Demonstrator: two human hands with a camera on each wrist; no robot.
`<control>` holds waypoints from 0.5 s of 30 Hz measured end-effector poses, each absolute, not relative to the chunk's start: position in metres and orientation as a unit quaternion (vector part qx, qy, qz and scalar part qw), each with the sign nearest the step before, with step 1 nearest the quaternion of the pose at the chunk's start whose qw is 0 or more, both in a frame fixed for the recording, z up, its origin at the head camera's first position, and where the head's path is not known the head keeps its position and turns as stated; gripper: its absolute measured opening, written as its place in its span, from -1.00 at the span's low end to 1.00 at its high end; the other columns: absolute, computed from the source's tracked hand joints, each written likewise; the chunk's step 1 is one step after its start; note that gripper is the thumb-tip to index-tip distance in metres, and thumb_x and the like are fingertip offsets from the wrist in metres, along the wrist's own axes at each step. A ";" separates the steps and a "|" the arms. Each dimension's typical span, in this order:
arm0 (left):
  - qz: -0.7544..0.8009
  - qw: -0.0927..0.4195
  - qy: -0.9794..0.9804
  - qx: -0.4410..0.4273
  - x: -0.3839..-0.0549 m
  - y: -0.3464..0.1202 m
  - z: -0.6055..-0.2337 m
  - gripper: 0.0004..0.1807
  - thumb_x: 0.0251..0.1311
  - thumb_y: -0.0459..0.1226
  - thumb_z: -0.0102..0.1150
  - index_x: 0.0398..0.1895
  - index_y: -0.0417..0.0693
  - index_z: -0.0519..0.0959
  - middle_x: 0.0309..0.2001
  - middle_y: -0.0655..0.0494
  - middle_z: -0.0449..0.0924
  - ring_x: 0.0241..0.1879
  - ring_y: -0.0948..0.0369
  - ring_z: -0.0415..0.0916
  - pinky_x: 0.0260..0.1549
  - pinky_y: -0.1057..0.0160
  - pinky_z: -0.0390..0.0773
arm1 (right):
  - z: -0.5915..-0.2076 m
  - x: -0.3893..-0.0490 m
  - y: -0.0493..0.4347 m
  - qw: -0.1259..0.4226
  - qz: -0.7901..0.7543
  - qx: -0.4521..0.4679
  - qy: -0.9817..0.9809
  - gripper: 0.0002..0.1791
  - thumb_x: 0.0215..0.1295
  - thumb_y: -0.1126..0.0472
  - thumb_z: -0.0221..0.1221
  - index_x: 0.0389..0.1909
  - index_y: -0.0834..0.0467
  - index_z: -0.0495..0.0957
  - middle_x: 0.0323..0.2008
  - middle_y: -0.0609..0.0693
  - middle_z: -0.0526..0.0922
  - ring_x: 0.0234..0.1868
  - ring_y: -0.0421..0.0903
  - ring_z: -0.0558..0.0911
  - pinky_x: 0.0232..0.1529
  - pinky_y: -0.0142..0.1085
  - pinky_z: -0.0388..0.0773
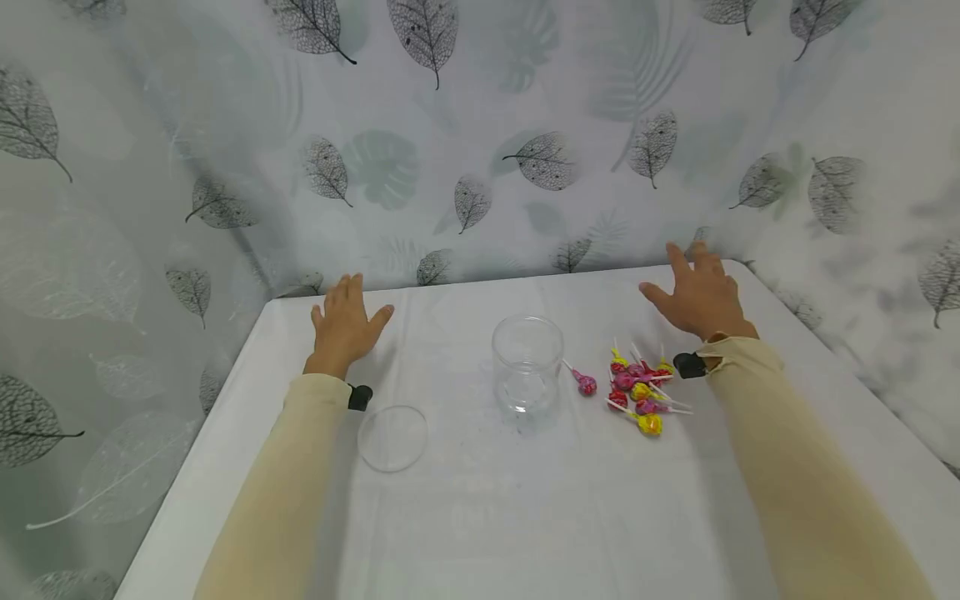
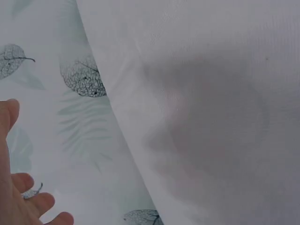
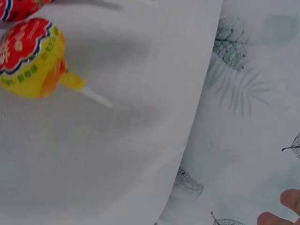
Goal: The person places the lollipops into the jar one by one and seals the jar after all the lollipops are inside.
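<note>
Head view: lollipops (image 1: 642,390) lie just short of the outstretched right hand (image 1: 699,298).

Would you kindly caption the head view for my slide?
Empty clear jar, round lid and lollipops, left hand and right hand outstretched.

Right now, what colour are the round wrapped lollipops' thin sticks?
White, best seen in the right wrist view: the thin stick on the yellow-and-red wrapped lollipop.

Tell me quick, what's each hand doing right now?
Left hand: open, fingers spread, holding nothing.
Right hand: open, fingers spread, holding nothing.
</note>
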State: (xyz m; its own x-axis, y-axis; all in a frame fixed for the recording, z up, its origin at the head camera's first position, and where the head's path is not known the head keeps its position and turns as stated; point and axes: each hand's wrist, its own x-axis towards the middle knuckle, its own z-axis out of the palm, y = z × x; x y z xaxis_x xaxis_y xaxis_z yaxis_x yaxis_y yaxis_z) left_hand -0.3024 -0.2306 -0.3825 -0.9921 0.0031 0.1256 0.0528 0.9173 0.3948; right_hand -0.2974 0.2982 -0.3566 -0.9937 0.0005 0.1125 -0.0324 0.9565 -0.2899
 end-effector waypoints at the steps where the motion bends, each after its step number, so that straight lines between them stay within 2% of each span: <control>1: -0.207 0.058 -0.977 -0.018 -0.301 -0.230 -0.383 -0.03 0.52 0.16 -0.01 0.70 -0.13 -0.19 0.68 -0.25 -0.24 0.63 -0.25 -0.24 0.44 -0.50 -0.27 | -0.356 -0.297 0.295 0.049 0.148 0.016 -0.988 0.02 0.50 -0.34 -0.03 0.68 0.19 -0.17 0.57 0.57 -0.22 0.50 0.63 -0.06 0.33 0.57 0.01; 7: -0.240 0.051 -0.968 -0.049 -0.294 -0.222 -0.386 0.00 0.47 0.13 0.09 0.70 -0.09 -0.18 0.67 -0.21 -0.17 0.63 -0.23 -0.15 0.46 -0.45 -0.11 | -0.354 -0.293 0.275 0.017 0.159 0.057 -0.985 -0.12 0.46 -0.06 0.16 0.59 0.30 0.06 0.47 0.59 0.06 0.38 0.62 0.21 0.26 0.50 0.26; 11: -0.271 0.029 -0.959 -0.071 -0.289 -0.212 -0.385 0.03 0.45 0.15 0.12 0.71 -0.05 -0.19 0.68 -0.17 -0.14 0.62 -0.23 -0.10 0.47 -0.37 0.04 | -0.351 -0.291 0.258 -0.025 0.152 0.082 -0.985 -0.24 0.41 0.02 0.22 0.49 0.32 0.27 0.33 0.51 0.35 0.26 0.45 0.44 0.21 0.36 0.45; 15: -0.305 0.005 -0.948 -0.089 -0.282 -0.201 -0.385 0.07 0.41 0.21 0.14 0.71 -0.02 -0.20 0.68 -0.13 -0.15 0.64 -0.17 -0.13 0.50 -0.31 0.04 | -0.353 -0.289 0.240 -0.077 0.139 0.114 -0.981 -0.39 0.41 0.04 0.23 0.35 0.30 0.45 0.13 0.37 0.62 0.04 0.25 0.65 0.07 0.16 0.63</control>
